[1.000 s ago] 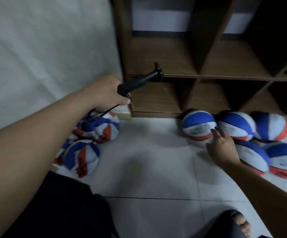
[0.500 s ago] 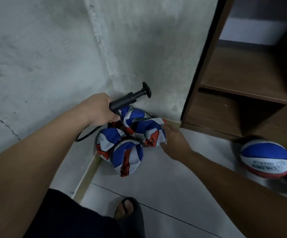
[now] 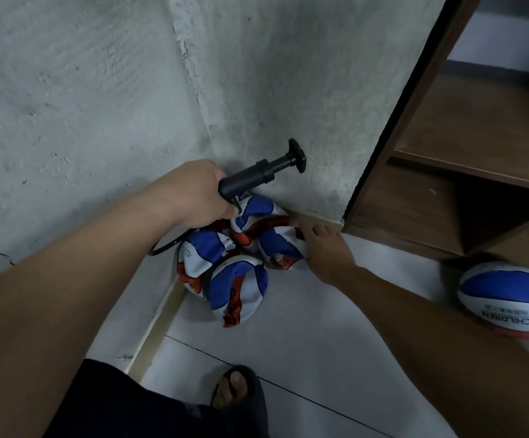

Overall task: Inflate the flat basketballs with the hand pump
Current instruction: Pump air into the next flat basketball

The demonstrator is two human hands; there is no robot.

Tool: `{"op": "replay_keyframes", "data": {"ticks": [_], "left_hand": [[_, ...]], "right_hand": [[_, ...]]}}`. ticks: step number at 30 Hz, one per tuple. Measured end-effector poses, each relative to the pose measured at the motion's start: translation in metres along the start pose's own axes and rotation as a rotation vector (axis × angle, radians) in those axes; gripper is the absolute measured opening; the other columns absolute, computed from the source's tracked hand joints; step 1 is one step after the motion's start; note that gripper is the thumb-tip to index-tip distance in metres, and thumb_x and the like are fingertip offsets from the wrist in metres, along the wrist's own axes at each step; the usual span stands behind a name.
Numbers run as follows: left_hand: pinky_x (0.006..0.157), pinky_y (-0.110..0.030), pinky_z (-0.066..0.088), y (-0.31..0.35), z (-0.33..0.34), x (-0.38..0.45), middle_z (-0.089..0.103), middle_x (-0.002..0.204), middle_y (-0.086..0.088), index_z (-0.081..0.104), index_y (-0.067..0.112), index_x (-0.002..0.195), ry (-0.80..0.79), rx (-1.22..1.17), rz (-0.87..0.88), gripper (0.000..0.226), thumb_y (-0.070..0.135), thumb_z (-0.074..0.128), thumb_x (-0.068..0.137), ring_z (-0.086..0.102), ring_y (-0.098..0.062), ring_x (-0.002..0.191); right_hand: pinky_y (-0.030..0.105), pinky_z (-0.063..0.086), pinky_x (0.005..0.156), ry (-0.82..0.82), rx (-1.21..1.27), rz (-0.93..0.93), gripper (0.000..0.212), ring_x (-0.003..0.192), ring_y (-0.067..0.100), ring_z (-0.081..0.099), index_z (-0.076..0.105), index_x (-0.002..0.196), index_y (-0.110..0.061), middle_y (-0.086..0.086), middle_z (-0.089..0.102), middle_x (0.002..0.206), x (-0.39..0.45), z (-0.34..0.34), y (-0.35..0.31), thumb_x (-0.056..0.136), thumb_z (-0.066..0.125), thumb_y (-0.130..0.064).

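Gripping the hand pump (image 3: 258,175), left hand (image 3: 198,192) above flat basketballs (image 3: 239,263).

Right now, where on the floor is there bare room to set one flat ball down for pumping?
Bare tile lies open between the flat balls, the right forearm and the sandalled foot. The wall corner is crowded: the flat pile fills it, with the left hand gripping the pump above and the right hand at its edge.
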State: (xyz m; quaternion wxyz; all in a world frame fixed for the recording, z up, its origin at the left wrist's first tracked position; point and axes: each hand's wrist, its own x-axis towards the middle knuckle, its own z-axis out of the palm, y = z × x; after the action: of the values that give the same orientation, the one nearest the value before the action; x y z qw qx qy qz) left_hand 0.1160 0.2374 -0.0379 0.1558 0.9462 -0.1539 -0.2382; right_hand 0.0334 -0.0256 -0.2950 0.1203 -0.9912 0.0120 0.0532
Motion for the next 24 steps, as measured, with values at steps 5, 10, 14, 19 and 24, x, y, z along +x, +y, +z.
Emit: {"op": "replay_keyframes", "data": {"ticks": [5,10,14,19,24], "left_hand": [[0.067,-0.031,0.051,0.015,0.010,-0.003,0.071,0.088,-0.005,0.073,0.020,0.097,-0.013,0.031,0.067,0.022,0.035,0.086,0.090,0.069,-0.019,0.078],[0.060,-0.029,0.045,0.050,0.019,-0.011,0.070,0.085,-0.005,0.071,0.019,0.096,-0.032,0.061,0.146,0.021,0.035,0.084,0.092,0.067,-0.018,0.074],[0.055,-0.028,0.040,0.095,0.040,-0.025,0.064,0.077,-0.002,0.064,0.022,0.088,-0.042,0.079,0.262,0.022,0.035,0.081,0.094,0.061,-0.015,0.064],[0.055,-0.028,0.038,0.143,0.074,-0.051,0.062,0.070,-0.001,0.063,0.020,0.081,-0.033,-0.007,0.390,0.027,0.035,0.081,0.095,0.059,-0.015,0.059],[0.065,-0.034,0.054,0.163,0.106,-0.073,0.072,0.081,-0.003,0.074,0.022,0.093,-0.053,-0.074,0.475,0.021,0.040,0.084,0.091,0.069,-0.018,0.070]], "right_hand": [[0.043,0.053,0.087,0.031,0.121,0.126,0.057,0.112,0.031,0.056,0.059,0.134,-0.024,0.004,0.053,0.119,-0.049,-0.013,0.017,0.082,0.080,-0.021],[0.037,0.048,0.096,0.091,0.185,0.172,0.076,0.112,0.020,0.046,0.055,0.128,-0.027,-0.003,0.041,0.122,-0.125,-0.058,0.024,0.070,0.089,-0.061],[0.031,0.058,0.081,0.085,0.494,0.330,0.080,0.101,0.009,0.056,0.044,0.120,-0.039,-0.016,0.051,0.117,-0.187,-0.098,0.012,0.063,0.093,-0.068],[0.040,0.061,0.083,0.255,0.573,0.282,0.075,0.104,0.008,0.061,0.040,0.147,-0.050,-0.018,0.054,0.123,-0.253,-0.113,0.004,0.083,0.080,-0.056],[0.039,0.061,0.075,0.410,0.592,0.319,0.074,0.095,0.005,0.063,0.048,0.147,-0.049,-0.020,0.056,0.111,-0.285,-0.105,0.005,0.080,0.078,-0.062]]}}
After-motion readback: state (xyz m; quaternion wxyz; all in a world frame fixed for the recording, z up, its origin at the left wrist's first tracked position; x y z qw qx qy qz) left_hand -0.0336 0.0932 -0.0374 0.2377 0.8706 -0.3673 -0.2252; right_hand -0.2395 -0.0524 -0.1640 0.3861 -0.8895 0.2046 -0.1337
